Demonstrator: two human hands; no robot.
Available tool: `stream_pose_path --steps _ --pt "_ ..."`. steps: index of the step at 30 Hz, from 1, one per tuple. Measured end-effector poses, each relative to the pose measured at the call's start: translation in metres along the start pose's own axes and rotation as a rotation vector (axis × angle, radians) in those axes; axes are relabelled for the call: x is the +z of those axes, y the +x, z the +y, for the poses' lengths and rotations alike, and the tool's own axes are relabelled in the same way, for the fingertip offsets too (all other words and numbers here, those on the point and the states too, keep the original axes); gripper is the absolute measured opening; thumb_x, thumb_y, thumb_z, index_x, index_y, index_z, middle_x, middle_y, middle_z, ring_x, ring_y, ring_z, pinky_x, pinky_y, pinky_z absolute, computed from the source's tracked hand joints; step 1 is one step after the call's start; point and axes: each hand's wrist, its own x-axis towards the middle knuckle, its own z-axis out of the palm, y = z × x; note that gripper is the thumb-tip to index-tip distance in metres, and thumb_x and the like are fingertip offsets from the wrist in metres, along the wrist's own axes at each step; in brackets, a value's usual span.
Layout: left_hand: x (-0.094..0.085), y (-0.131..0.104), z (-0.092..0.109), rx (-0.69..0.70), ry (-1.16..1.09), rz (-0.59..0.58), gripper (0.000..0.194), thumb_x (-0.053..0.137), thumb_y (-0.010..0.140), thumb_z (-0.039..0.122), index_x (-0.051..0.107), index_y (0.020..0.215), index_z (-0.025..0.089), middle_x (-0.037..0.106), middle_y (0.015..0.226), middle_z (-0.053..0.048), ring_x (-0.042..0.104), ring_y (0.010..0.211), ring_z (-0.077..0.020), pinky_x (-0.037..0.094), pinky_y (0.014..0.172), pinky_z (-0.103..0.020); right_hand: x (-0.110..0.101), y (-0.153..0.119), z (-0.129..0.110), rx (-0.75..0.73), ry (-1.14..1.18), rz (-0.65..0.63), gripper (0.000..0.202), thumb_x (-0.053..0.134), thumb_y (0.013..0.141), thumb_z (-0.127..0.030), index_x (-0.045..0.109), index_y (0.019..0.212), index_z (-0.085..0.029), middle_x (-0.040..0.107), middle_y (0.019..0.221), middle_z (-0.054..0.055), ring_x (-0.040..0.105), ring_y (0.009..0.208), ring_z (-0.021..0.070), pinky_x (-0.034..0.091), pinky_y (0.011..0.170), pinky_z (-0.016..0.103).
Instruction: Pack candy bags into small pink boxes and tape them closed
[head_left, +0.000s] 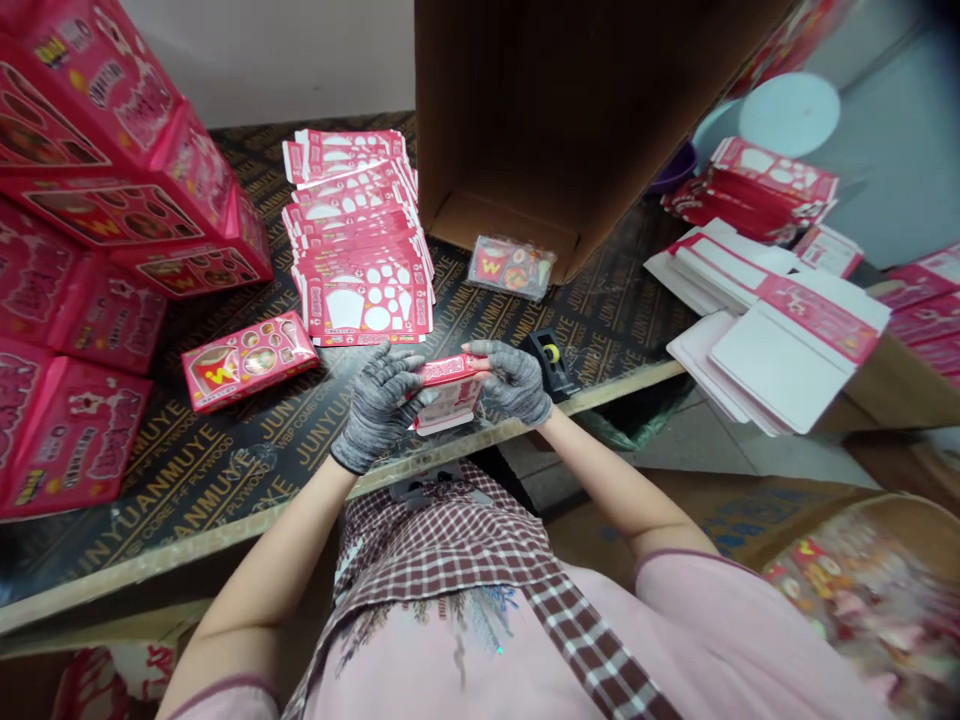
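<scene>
Both my hands wear grey knit gloves with some fingertips bare. Between them is a small pink-and-white printed carton (pixel 451 385), held upright near the table's front edge. My left hand (pixel 380 400) grips its left end, fingers on top and thumb at the near side. At the right end, my right hand (pixel 515 380) pinches the top corner. A closed pink box (pixel 251 360) with windows lies to the left of my hands. Beyond them, flat die-cut box blanks (pixel 367 305) are fanned out in an overlapping stack. A black tape dispenser (pixel 551 362) sits just right of my right hand.
Large pink boxes (pixel 71 420) are stacked at the left. An open brown cardboard box (pixel 525 120) stands at the back, with a clear-wrapped packet (pixel 512 267) at its mouth. White-and-pink flat cartons (pixel 795 330) overhang the right. A carton of wrapped packets (pixel 847 600) is below right.
</scene>
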Motion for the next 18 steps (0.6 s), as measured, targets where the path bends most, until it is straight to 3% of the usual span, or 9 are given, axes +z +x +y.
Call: stream_pose_path --steps 3,6,8,9,11,13,15,18 --pt "0.015 0.012 0.003 0.023 0.110 -0.092 0.015 0.064 0.090 0.034 0.072 0.097 0.023 0.077 0.111 -0.009 0.071 0.107 -0.0284 0.051 0.110 -0.053 -0.016 -0.011 0.003 -0.062 -0.066 0.067 0.039 0.074 0.084 -0.062 0.078 0.106 -0.029 0.072 0.128 0.010 0.064 0.127 0.0331 0.045 0.118 0.054" --pt "0.026 0.017 0.006 -0.005 0.169 -0.107 0.029 0.056 0.091 0.027 0.074 0.114 0.022 0.075 0.112 -0.012 0.070 0.102 -0.0295 0.056 0.096 -0.047 -0.057 -0.026 0.020 -0.030 -0.263 0.390 0.040 0.064 0.091 -0.056 0.074 0.117 -0.027 0.069 0.132 0.011 0.059 0.133 0.0305 0.043 0.119 0.050" --pt "0.029 0.016 0.005 -0.037 0.167 -0.093 0.033 0.058 0.090 0.029 0.075 0.117 0.023 0.075 0.112 -0.011 0.069 0.100 -0.0299 0.056 0.093 -0.045 -0.093 -0.041 0.041 0.072 -0.415 0.619 0.033 0.060 0.093 -0.049 0.073 0.108 -0.024 0.071 0.122 0.012 0.062 0.125 0.0298 0.044 0.117 0.050" --pt "0.029 0.015 0.004 -0.051 0.155 -0.084 0.033 0.060 0.089 0.031 0.076 0.117 0.024 0.076 0.111 -0.011 0.069 0.099 -0.0301 0.055 0.093 -0.045 -0.111 -0.050 0.052 0.149 -0.476 0.665 0.027 0.062 0.090 -0.045 0.073 0.099 -0.023 0.072 0.114 0.012 0.063 0.120 0.0303 0.044 0.116 0.052" --pt "0.028 0.012 0.002 -0.070 0.124 -0.061 0.031 0.064 0.087 0.034 0.078 0.113 0.025 0.077 0.106 -0.010 0.069 0.097 -0.0304 0.055 0.092 -0.045 -0.137 -0.066 0.074 0.320 -0.538 0.598 0.015 0.070 0.080 -0.038 0.071 0.081 -0.023 0.073 0.099 0.010 0.065 0.110 0.0311 0.044 0.115 0.054" --pt "0.028 0.011 0.002 -0.066 0.104 -0.040 0.028 0.067 0.085 0.036 0.079 0.107 0.025 0.077 0.104 -0.009 0.069 0.097 -0.0308 0.055 0.091 -0.045 -0.149 -0.077 0.091 0.436 -0.532 0.466 0.010 0.077 0.070 -0.030 0.069 0.068 -0.024 0.071 0.085 0.007 0.066 0.101 0.0303 0.046 0.112 0.054" --pt "0.028 0.010 0.003 -0.055 0.110 -0.029 0.027 0.067 0.083 0.035 0.079 0.106 0.025 0.077 0.105 -0.009 0.069 0.098 -0.0306 0.055 0.092 -0.046 -0.150 -0.081 0.102 0.467 -0.501 0.402 0.011 0.079 0.064 -0.024 0.068 0.063 -0.024 0.071 0.080 0.004 0.067 0.097 0.0288 0.049 0.108 0.052" --pt "0.028 0.010 0.005 -0.039 0.140 -0.029 0.031 0.066 0.083 0.031 0.078 0.110 0.026 0.077 0.105 -0.009 0.069 0.097 -0.0296 0.055 0.091 -0.045 -0.143 -0.081 0.111 0.460 -0.481 0.407 0.011 0.078 0.062 -0.022 0.067 0.061 -0.023 0.074 0.092 0.008 0.067 0.107 0.0293 0.048 0.110 0.050"
